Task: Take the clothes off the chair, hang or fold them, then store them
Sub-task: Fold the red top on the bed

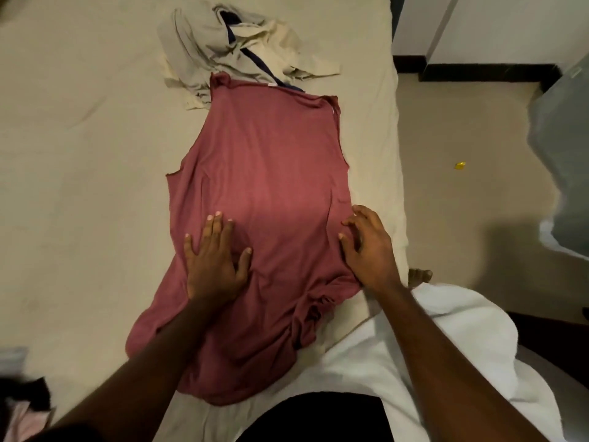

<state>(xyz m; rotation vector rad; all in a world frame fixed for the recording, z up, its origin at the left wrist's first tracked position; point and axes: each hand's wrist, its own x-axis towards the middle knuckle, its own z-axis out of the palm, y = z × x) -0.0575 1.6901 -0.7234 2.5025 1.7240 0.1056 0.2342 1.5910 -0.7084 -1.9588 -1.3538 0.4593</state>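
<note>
While the pink sleeveless top (258, 193) lies spread on the bed (79, 154), its long axis runs straight away from the person, shoulders at the far end and hem bunched at the near end. In the head view both hands sit at the top's lower half. The left hand (213, 260) presses flat on the fabric just inside the top's left edge, fingers straight and spread. The right hand (369, 247) rests at the top's right edge, fingers loosely bent, gripping nothing I can make out. Beyond the top's shoulders, touching them, lies a crumpled beige garment (236, 43). Each hand is nearest its own side, which suits a lengthwise fold.
</note>
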